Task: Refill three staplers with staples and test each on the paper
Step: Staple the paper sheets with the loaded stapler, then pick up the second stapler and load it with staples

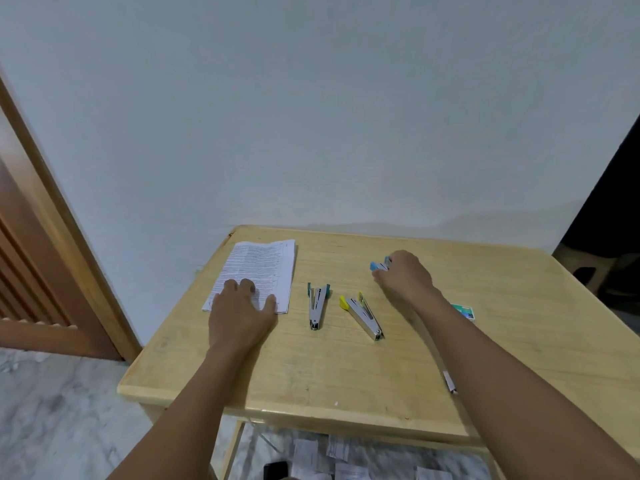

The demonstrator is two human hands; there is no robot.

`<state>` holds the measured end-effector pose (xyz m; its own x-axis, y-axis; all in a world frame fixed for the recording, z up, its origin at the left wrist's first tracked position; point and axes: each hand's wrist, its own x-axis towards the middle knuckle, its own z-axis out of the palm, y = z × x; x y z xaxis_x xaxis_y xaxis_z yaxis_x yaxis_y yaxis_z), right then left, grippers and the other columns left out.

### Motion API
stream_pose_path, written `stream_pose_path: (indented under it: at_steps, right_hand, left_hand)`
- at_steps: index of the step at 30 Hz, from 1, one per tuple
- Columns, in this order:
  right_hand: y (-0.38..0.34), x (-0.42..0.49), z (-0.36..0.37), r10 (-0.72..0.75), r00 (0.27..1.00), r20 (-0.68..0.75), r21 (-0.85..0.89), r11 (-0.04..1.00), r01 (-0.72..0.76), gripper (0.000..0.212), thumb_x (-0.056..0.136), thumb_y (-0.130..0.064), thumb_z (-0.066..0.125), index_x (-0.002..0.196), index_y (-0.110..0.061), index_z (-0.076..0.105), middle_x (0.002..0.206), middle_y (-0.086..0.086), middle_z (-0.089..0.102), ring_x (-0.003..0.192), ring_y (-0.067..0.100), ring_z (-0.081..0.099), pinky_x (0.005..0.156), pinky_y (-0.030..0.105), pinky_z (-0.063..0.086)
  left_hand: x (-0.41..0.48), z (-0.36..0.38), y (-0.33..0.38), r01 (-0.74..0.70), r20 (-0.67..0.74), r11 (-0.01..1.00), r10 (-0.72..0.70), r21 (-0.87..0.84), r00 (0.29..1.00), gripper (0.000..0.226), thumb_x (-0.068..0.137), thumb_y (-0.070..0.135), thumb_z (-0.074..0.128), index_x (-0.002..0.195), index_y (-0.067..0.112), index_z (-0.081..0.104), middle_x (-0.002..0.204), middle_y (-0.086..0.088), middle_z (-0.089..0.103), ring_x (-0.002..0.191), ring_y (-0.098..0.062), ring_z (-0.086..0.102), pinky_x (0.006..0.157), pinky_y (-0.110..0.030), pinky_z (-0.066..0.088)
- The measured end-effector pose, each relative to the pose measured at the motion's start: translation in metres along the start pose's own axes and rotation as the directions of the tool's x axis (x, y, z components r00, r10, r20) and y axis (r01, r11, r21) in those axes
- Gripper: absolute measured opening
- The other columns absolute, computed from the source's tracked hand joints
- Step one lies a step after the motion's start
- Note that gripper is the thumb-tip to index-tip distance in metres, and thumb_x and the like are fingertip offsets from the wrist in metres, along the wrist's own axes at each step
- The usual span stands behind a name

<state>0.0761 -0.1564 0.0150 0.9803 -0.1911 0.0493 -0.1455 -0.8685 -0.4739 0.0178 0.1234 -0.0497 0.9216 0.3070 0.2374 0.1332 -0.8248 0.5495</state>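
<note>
Three small metal staplers are on a wooden table [346, 368]. The green-tipped stapler [317, 305] lies in the middle. To its right lies the yellow-tipped stapler [363, 313], at an angle. My right hand [401, 277] is closed over the blue-tipped stapler [379, 265] farther back; only its blue end shows. My left hand [240, 308] rests flat, fingers spread, on the near end of a stack of printed paper [258, 270] at the table's left. A green-and-white staple box [464, 311] peeks out behind my right forearm.
A short strip, possibly staples [450, 382], lies near the front right beside my forearm. The table stands against a pale wall. A wooden door frame [69, 237] is at left. Scraps of paper lie on the marble floor under the table.
</note>
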Motion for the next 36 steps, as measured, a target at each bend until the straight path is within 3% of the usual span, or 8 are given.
stream_pose_path:
  at_steps: [6,10,14,17,21,25,32,36]
  right_hand:
    - [-0.001,0.035,0.026,0.050,0.998,-0.041,-0.027,0.998,-0.051,0.033,0.089,-0.047,0.060,0.092,-0.015,0.054,0.111,0.011,0.064,0.085,0.027,0.054,0.065,0.030,0.037]
    - [0.003,0.032,0.012,0.036,0.999,0.028,0.080,0.996,-0.038,0.065,0.087,-0.042,0.064,0.141,-0.012,0.042,0.134,0.010,0.056,0.115,0.029,0.057,0.077,0.032,0.041]
    - [0.024,0.016,0.001,0.011,0.989,0.146,-0.006,1.000,-0.011,0.048,0.080,-0.024,0.063,0.128,-0.026,0.055,0.112,0.002,0.060,0.088,0.018,0.061,0.067,0.030,0.045]
    - [0.031,0.014,0.006,-0.024,0.994,0.102,0.059,0.998,0.018,0.032,0.085,-0.014,0.064,0.116,-0.021,0.066,0.112,0.005,0.064,0.073,0.010,0.059,0.057,0.025,0.041]
    - [0.024,0.023,0.016,-0.030,0.999,0.017,0.151,0.988,0.027,0.023,0.087,-0.015,0.069,0.110,-0.015,0.070,0.113,0.008,0.069,0.088,0.020,0.062,0.072,0.027,0.043]
    - [0.014,0.037,0.025,-0.019,0.999,-0.040,0.148,0.989,0.025,0.022,0.091,-0.021,0.065,0.113,-0.018,0.068,0.111,0.005,0.070,0.091,0.022,0.064,0.069,0.029,0.046]
    - [0.002,0.050,0.023,0.012,0.999,0.034,0.045,0.999,-0.014,0.038,0.095,-0.033,0.056,0.133,-0.026,0.059,0.127,0.001,0.064,0.106,0.025,0.062,0.079,0.034,0.049]
    - [-0.003,0.024,0.011,0.003,1.000,0.006,0.141,0.990,-0.004,0.048,0.096,-0.038,0.051,0.141,-0.021,0.049,0.131,0.004,0.060,0.104,0.023,0.061,0.079,0.033,0.046]
  left_hand:
    - [0.003,0.003,-0.002,-0.043,-0.018,0.998,0.044,0.040,0.999,0.047,0.088,0.049,0.051,0.126,0.022,0.061,0.128,-0.001,0.054,0.121,-0.024,0.050,0.104,-0.040,0.037]
    - [0.005,0.005,-0.004,-0.050,-0.022,0.998,0.051,0.045,0.998,0.046,0.087,0.049,0.052,0.123,0.023,0.063,0.130,-0.002,0.054,0.125,-0.023,0.049,0.108,-0.041,0.035]
    - [0.004,0.005,-0.003,-0.050,-0.043,0.998,0.052,0.049,0.998,0.045,0.086,0.048,0.053,0.122,0.023,0.063,0.130,-0.001,0.054,0.126,-0.023,0.048,0.109,-0.041,0.032]
    - [0.003,0.005,-0.003,-0.048,-0.034,0.998,0.049,0.041,0.998,0.045,0.086,0.048,0.053,0.122,0.023,0.063,0.129,-0.001,0.054,0.125,-0.023,0.047,0.110,-0.041,0.031]
    - [0.003,0.005,-0.003,-0.038,-0.019,0.999,0.039,0.031,0.999,0.046,0.086,0.049,0.053,0.123,0.024,0.062,0.137,-0.003,0.052,0.130,-0.023,0.045,0.112,-0.042,0.030]
    - [0.003,0.003,-0.002,-0.039,-0.020,0.999,0.040,0.032,0.999,0.047,0.086,0.049,0.053,0.124,0.024,0.063,0.134,-0.003,0.053,0.128,-0.023,0.046,0.111,-0.042,0.031]
    - [0.003,0.004,-0.002,-0.035,-0.029,0.999,0.036,0.034,0.999,0.045,0.086,0.049,0.054,0.123,0.024,0.063,0.136,-0.002,0.052,0.130,-0.022,0.045,0.111,-0.040,0.029]
    - [0.003,0.004,-0.002,-0.049,-0.047,0.998,0.050,0.035,0.998,0.044,0.084,0.048,0.054,0.119,0.024,0.064,0.126,0.000,0.055,0.123,-0.020,0.049,0.108,-0.040,0.031]
